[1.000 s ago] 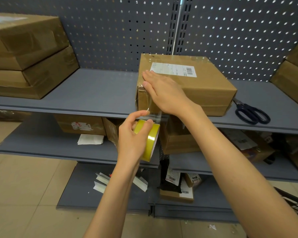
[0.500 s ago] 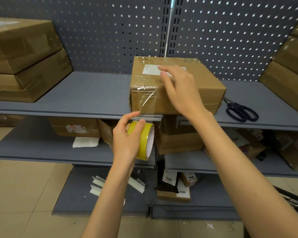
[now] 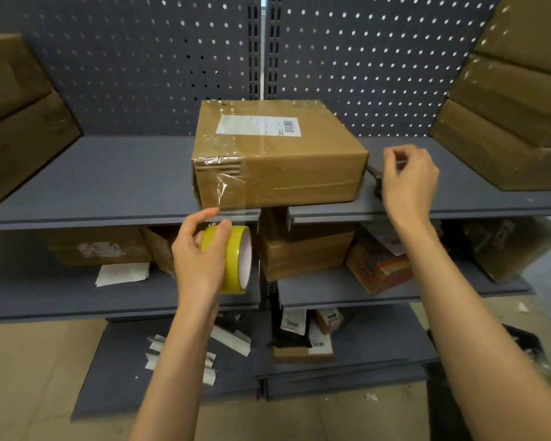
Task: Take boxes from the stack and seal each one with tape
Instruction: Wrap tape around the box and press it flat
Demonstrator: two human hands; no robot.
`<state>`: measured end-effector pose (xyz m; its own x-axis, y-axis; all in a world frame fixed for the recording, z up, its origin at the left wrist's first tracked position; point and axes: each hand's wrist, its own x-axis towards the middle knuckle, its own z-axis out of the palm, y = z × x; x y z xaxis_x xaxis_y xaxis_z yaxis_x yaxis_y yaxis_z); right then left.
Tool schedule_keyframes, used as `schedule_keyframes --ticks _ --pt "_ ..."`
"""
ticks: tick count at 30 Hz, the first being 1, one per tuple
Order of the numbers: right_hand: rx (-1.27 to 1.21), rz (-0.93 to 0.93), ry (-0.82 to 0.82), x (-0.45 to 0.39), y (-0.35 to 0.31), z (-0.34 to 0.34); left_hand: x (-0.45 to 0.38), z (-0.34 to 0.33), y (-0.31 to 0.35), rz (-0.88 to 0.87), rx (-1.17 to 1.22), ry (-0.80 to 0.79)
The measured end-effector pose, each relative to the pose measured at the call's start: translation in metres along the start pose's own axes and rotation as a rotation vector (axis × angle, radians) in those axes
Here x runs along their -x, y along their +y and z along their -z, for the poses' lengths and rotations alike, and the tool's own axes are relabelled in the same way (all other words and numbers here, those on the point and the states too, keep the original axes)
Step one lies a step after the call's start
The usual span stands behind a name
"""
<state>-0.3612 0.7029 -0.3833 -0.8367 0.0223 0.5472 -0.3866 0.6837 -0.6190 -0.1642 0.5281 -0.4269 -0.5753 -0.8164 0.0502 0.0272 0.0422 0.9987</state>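
- Still uncut, the clear tape strip (image 3: 228,198) above the left hand (image 3: 198,259), which grips the tape roll (image 3: 233,259), may wrinkle.
- Right hand (image 3: 407,179), loosely curled and holding nothing, hovers over the scissors (image 3: 376,183); a fumbled grab could nudge the cardboard box (image 3: 280,160).

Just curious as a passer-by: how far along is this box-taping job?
Done: clear tape already crosses the box's top and front. In hand: the left hand grips the tape roll, its strip still uncut from the box; the right hand reaches toward the scissors, mostly hidden behind it. Left: cutting the strip, and perhaps the stacked boxes on the right.

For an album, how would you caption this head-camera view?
Left hand stretches tape roll from box; right hand reaches beside it.
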Motion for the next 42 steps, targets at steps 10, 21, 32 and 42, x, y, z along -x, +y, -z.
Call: schedule_keyframes --ticks 10,21,32,42 --pt "0.429 -0.086 -0.303 -0.009 0.019 0.001 -0.001 0.001 0.000 0.004 0.006 0.017" --pt "0.362 -0.257 -0.255 -0.021 0.018 0.009 0.002 0.003 0.002 0.006 0.003 0.023" --pt "-0.214 0.259 -0.328 0.002 -0.051 0.029 0.003 0.003 0.002 0.005 0.021 0.026" --pt "-0.037 0.316 -0.899 0.038 -0.053 0.032 0.005 0.003 0.004 0.006 0.039 0.027"
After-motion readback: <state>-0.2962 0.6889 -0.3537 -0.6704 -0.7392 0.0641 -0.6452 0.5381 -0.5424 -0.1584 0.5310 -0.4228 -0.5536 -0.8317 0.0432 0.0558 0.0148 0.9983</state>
